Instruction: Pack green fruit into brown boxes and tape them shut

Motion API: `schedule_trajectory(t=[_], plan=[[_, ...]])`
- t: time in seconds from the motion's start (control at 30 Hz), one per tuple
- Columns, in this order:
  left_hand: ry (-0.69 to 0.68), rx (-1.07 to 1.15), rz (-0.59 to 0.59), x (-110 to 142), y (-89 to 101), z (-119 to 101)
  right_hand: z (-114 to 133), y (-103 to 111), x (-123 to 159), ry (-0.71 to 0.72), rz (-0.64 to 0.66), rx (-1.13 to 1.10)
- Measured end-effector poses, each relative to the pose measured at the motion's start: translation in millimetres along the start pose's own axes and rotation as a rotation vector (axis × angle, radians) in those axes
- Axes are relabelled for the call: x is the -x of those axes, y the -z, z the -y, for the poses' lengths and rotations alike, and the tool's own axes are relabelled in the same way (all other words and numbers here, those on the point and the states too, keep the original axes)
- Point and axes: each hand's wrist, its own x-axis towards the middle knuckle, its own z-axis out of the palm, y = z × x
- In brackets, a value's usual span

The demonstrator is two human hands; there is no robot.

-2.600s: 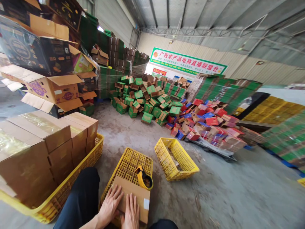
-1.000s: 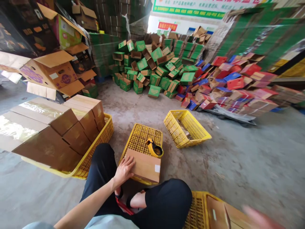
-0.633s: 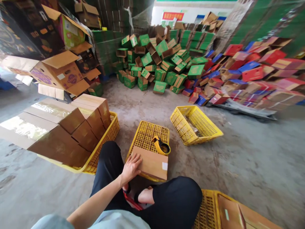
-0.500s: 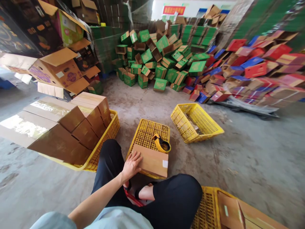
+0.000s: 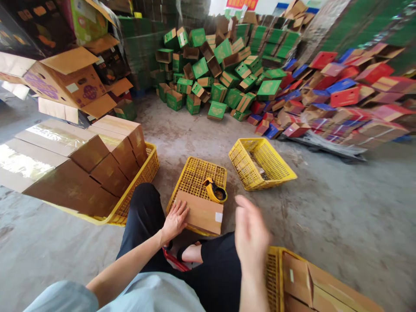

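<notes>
My left hand (image 5: 175,221) lies with its fingers outstretched on the left end of a brown cardboard carton (image 5: 201,212). The carton looks flat from above and has a white label at its right end. It rests on the near part of an upturned yellow plastic crate (image 5: 191,171). Just behind the carton, a yellow and black tape dispenser (image 5: 215,190) sits on the crate. My right hand (image 5: 251,229) is in the air to the right of the carton, over my knee and apart from it. Motion smears its fingers, and no object shows in it.
On the left a yellow basket (image 5: 130,203) holds stacked taped cartons (image 5: 71,173). Another yellow basket (image 5: 263,164) stands ahead right, and one with folded cardboard (image 5: 325,281) is at lower right. Piles of green boxes (image 5: 217,93) and red-blue boxes (image 5: 344,97) lie beyond.
Both hands pressed the carton at first; the right then moved off to the lower right, out of view, and is now back. My left hand has stayed on the carton. The view tilted down.
</notes>
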Motion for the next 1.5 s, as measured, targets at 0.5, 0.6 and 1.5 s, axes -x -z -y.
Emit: schedule_trajectory(t=[0.5,0.6,1.5], plan=[[-0.007,-0.011,0.039,-10.1,5.2,-4.3,-32.5,-96.8,97.8,-0.115,0.415,0.401],[0.074,-0.008,0.019,-1.3,11.2,12.7,-42.8,-86.2,99.3,-0.176,0.438,0.418],[0.079,-0.096,-0.141,1.4,-11.8,9.6,28.1,-136.6,88.3,0.0,0.495,0.307]])
